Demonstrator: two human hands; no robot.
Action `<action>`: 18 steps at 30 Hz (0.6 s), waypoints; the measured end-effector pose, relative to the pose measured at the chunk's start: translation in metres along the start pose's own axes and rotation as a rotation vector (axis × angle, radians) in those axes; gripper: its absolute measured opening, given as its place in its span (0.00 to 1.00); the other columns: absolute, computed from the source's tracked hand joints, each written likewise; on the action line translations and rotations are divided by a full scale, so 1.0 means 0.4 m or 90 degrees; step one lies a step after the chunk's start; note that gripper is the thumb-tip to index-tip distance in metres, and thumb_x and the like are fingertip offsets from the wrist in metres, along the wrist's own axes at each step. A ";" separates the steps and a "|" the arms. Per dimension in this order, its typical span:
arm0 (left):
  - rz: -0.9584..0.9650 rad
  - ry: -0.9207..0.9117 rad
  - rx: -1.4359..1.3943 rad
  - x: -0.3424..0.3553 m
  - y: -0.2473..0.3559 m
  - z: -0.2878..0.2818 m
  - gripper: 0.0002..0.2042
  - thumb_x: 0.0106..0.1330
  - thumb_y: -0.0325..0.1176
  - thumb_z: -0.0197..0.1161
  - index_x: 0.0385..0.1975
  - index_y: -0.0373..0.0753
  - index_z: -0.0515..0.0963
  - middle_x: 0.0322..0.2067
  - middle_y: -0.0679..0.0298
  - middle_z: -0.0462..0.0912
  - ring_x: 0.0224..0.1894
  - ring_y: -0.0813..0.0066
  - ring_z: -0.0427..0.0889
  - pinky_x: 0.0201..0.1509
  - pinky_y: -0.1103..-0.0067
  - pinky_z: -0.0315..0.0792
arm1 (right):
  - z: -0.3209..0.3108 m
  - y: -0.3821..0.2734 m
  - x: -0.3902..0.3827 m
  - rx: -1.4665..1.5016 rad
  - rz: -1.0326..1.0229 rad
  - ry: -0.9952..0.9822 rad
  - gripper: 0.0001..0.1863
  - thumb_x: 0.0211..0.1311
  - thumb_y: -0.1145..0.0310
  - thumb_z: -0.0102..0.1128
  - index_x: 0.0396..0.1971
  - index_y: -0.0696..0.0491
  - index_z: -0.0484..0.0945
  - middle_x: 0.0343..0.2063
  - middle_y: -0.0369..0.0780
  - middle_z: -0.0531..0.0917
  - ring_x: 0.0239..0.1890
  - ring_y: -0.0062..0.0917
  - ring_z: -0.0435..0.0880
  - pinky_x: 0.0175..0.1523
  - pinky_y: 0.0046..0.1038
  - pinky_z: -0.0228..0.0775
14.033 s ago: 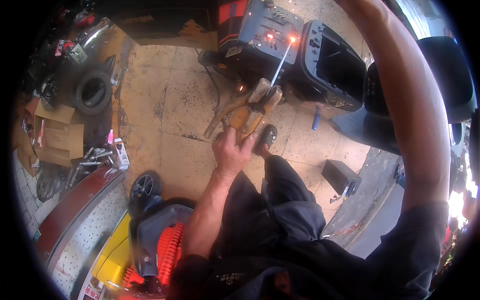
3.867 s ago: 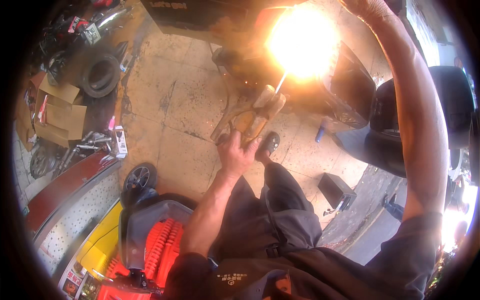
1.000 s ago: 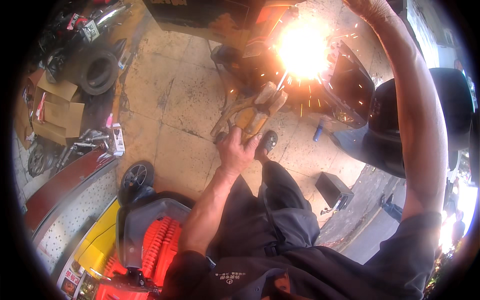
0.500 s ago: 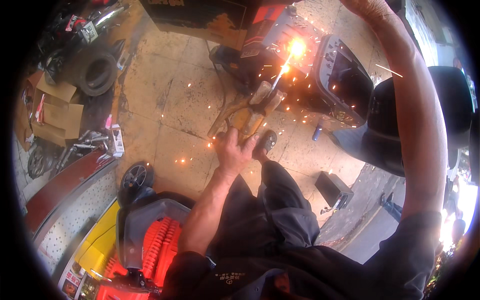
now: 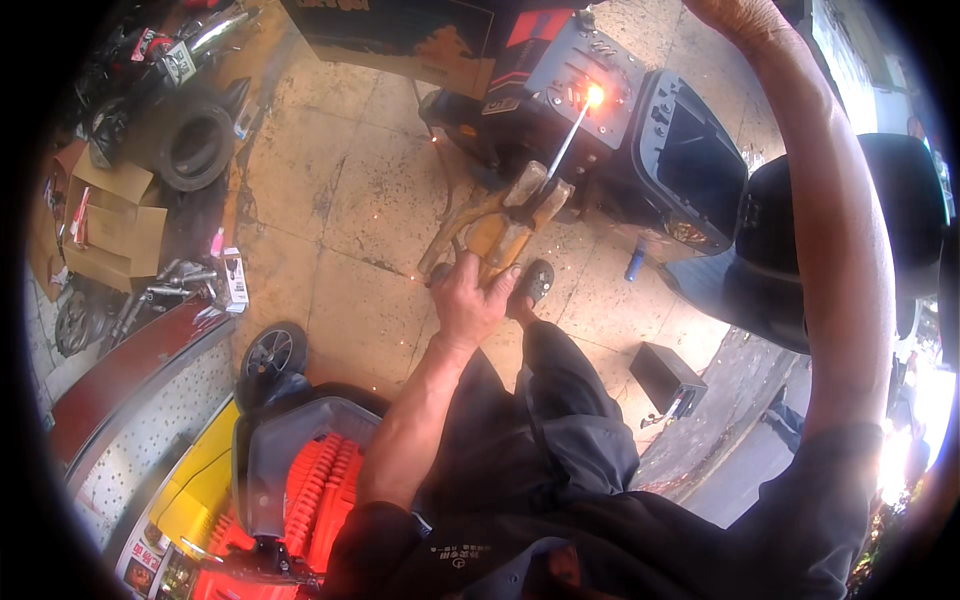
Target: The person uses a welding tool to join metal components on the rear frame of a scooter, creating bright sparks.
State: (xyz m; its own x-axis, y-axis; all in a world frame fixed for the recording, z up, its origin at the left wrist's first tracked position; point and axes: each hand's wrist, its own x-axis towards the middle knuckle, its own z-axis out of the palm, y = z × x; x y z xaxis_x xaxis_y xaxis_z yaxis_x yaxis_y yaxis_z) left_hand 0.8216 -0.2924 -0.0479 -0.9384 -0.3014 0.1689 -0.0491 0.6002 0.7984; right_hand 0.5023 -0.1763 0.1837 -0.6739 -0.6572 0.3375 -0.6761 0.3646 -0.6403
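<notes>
My left hand (image 5: 468,308) is closed round the worn yellow-brown handle of a welding electrode holder (image 5: 497,238). Clamped in its jaws is a thin pale welding rod (image 5: 566,146), slanting up and to the right. Its far end glows orange against, or just over, a slotted grey metal plate (image 5: 612,68). This plate sits on a dark scooter-like vehicle, beside an open black storage tub (image 5: 695,150). My right arm is raised along the right side; of my right hand (image 5: 738,14) only a part shows at the top edge, its fingers cut off from view.
A black seat (image 5: 845,240) stands at right. On the floor lies a dark box (image 5: 667,382) near my leg. A tyre (image 5: 195,140), an open cardboard box (image 5: 118,225) and metal parts crowd the left. Lower left is a red-and-grey scooter (image 5: 325,490). A large dark carton (image 5: 400,45) stands at the top.
The bright arc and its spray of sparks have died down to a small orange glow with a few sparks. The plate shows more clearly. Both arms have hardly moved.
</notes>
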 end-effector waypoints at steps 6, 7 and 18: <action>-0.018 0.014 -0.045 0.010 0.014 0.007 0.17 0.57 0.44 0.69 0.32 0.36 0.75 0.24 0.56 0.80 0.25 0.55 0.81 0.27 0.69 0.73 | -0.006 -0.011 -0.004 -0.007 -0.030 -0.002 0.45 0.48 0.36 0.66 0.56 0.59 0.73 0.55 0.48 0.74 0.57 0.39 0.74 0.58 0.36 0.72; -0.021 0.007 -0.027 0.007 0.008 0.002 0.17 0.57 0.44 0.69 0.31 0.36 0.75 0.23 0.56 0.79 0.24 0.56 0.80 0.26 0.69 0.72 | -0.003 -0.018 -0.006 0.009 -0.026 -0.013 0.45 0.48 0.36 0.66 0.56 0.59 0.73 0.55 0.48 0.74 0.57 0.40 0.74 0.57 0.37 0.72; 0.024 0.010 -0.114 -0.086 -0.014 -0.137 0.16 0.53 0.37 0.72 0.32 0.34 0.75 0.38 0.48 0.83 0.38 0.55 0.85 0.39 0.70 0.78 | 0.004 -0.025 -0.013 -0.124 0.038 -0.044 0.42 0.49 0.41 0.69 0.57 0.57 0.72 0.61 0.49 0.67 0.65 0.44 0.63 0.68 0.40 0.56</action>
State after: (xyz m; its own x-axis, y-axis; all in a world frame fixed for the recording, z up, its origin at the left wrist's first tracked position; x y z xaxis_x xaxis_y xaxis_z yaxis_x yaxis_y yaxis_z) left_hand 0.8728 -0.3261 -0.0266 -0.9329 -0.2936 0.2088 0.0494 0.4699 0.8813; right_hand 0.5131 -0.1774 0.1872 -0.6972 -0.6717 0.2504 -0.6848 0.5209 -0.5096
